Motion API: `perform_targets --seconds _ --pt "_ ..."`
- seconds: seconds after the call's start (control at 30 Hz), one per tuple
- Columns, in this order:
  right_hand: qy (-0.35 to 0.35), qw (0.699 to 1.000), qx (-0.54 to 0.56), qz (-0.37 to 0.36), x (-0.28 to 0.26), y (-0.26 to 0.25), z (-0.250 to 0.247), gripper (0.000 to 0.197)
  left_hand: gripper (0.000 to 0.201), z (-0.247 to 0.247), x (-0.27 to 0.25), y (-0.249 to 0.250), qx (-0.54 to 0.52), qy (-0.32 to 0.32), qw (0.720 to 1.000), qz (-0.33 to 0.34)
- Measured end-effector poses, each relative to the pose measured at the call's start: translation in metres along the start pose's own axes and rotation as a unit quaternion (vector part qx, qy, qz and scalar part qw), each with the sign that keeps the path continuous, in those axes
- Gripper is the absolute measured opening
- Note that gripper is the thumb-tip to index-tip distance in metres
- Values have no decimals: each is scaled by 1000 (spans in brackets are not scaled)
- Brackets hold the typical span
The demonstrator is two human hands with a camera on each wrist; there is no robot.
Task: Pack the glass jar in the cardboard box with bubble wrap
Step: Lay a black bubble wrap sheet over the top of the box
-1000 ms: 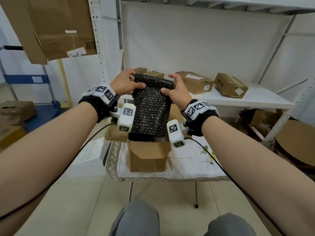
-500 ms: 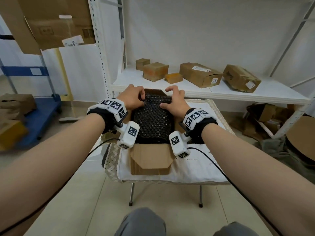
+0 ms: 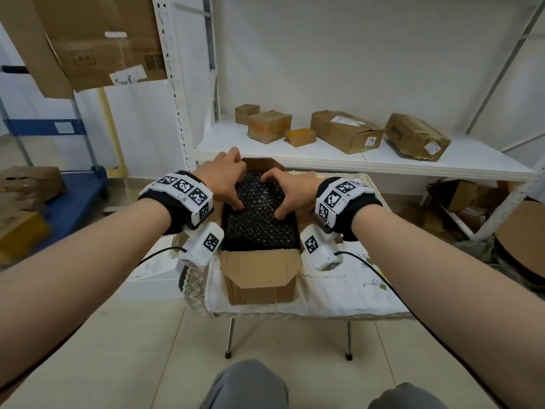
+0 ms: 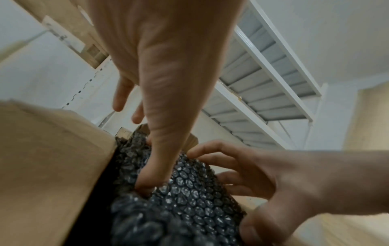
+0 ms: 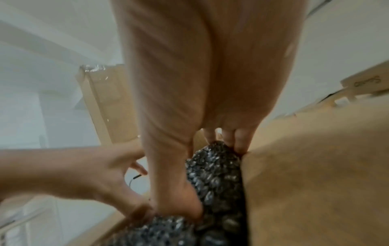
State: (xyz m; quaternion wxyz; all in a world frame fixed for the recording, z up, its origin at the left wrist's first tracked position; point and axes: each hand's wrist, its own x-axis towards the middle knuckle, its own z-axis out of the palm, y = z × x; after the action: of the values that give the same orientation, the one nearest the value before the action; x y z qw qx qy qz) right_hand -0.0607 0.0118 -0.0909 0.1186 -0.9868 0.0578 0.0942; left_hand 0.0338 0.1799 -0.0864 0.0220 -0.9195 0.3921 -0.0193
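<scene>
We see no glass jar itself: it is hidden, presumably inside the black bubble wrap bundle (image 3: pixel 259 219) that lies lengthwise in the open cardboard box (image 3: pixel 261 278), filling it nearly wall to wall. The bundle sits low between the walls, its far end tucked under the raised rear flap (image 3: pixel 262 164), while the near flap hangs folded down over the front of the box, which keeps the mouth free for both hands.

Our left hand (image 3: pixel 225 181) bears on the far left of the bundle, thumb dug into the wrap beside the left wall, as the left wrist view shows (image 4: pixel 147 179); two of its fingers hover loose above the box edge. Our right hand (image 3: pixel 290 191) presses the far right, fingers wedged down between wrap and right wall and thumb pushing on top. Neither hand closes round the bundle; both push on it with bent fingers, and we judge the aim is to seat the padding snugly so the jar cannot shift.

The box stands on a white embroidered cloth (image 3: pixel 339 278) over a small folding table, placed close before our knees. Behind it a white shelf (image 3: pixel 413 166) carries several taped cartons (image 3: pixel 345 131).
</scene>
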Motion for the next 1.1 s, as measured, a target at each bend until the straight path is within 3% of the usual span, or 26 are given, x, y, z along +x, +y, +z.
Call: perform_targets --seconds 0.1,0.27,0.63,0.77,0.9,1.1 --pt "-16 1000 -18 3 0 2 1 95 66 -1 0 9 48 -4 997 59" --pt "-45 995 -81 20 7 1 4 100 72 -6 8 21 85 -83 989 83" --pt "-3 985 -173 -5 12 -9 15 105 73 2 28 27 110 -195 971 83" --pt "18 986 -168 -4 15 -6 24 109 75 8 42 22 102 -232 965 64" --pt "9 991 -130 -3 20 1 25 100 73 7 50 19 80 -271 958 53" --pt "5 993 -118 -18 23 1 21 105 87 3 50 17 82 -317 943 67"
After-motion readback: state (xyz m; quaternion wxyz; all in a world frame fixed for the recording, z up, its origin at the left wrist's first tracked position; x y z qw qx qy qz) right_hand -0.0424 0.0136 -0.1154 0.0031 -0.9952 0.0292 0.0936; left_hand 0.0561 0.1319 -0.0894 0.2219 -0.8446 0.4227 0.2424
